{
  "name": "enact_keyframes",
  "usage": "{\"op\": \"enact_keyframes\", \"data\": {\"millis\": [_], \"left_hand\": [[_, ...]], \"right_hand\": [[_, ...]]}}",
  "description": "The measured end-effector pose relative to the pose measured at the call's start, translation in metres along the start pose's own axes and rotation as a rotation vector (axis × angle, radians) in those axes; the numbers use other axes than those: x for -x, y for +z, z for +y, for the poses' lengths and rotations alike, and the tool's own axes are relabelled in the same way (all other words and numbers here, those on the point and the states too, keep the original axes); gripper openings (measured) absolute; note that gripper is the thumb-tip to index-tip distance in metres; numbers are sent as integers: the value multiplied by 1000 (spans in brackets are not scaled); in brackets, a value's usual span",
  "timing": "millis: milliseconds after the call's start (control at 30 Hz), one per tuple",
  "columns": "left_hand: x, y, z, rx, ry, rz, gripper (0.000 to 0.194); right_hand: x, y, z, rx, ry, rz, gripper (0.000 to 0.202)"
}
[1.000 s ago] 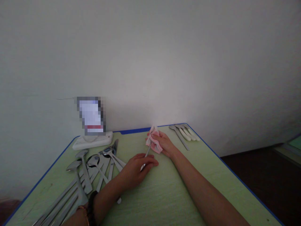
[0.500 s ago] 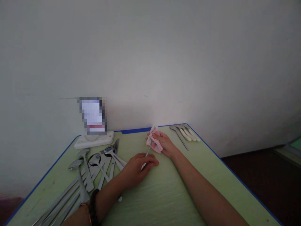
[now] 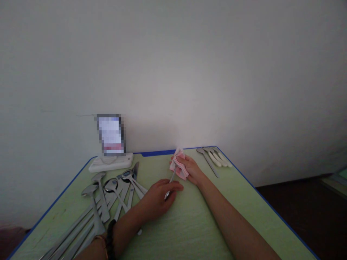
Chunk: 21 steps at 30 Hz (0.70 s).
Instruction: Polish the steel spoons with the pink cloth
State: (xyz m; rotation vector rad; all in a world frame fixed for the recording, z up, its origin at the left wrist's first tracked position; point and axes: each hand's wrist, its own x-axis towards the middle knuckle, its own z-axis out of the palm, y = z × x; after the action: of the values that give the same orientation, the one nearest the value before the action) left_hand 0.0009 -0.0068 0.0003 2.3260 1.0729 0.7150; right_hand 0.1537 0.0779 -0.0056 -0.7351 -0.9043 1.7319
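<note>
A slim metal utensil (image 3: 172, 176) slants between my two hands, its lower end under the fingers of my left hand (image 3: 162, 194), which is closed on it. My right hand (image 3: 191, 169) pinches a pink and white cloth (image 3: 179, 166) around the utensil's upper end, which the cloth hides. To the left of my left hand, several metal spoons (image 3: 111, 185) and long-handled pieces of cutlery lie in a loose, overlapping pile. Beyond my right hand, a metal spoon (image 3: 208, 162) lies beside several spoons with cream handles (image 3: 216, 159).
The green table (image 3: 187, 231) has a blue edge and stands against a grey wall (image 3: 173, 72). At its back left, a blurred phone (image 3: 111, 134) stands behind a white object (image 3: 111, 163).
The view has shifted slightly, so the table sits a little lower in it. Both hands keep their hold on the utensil and the cloth, with hardly any movement.
</note>
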Motion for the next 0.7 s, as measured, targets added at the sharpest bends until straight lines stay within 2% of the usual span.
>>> {"op": "enact_keyframes", "data": {"millis": [400,600,700], "left_hand": [[-2,-6,9,96,-105,137,23],[-4,-9,13,113,-165,161,25],[-5,-8,12,160,-201,152,27]], "right_hand": [[-3,0,-2,-51,-27,42,30],[-6,1,-6,-112,-73,70,44],[-7,1,-6,-149,-51,62,46]]}}
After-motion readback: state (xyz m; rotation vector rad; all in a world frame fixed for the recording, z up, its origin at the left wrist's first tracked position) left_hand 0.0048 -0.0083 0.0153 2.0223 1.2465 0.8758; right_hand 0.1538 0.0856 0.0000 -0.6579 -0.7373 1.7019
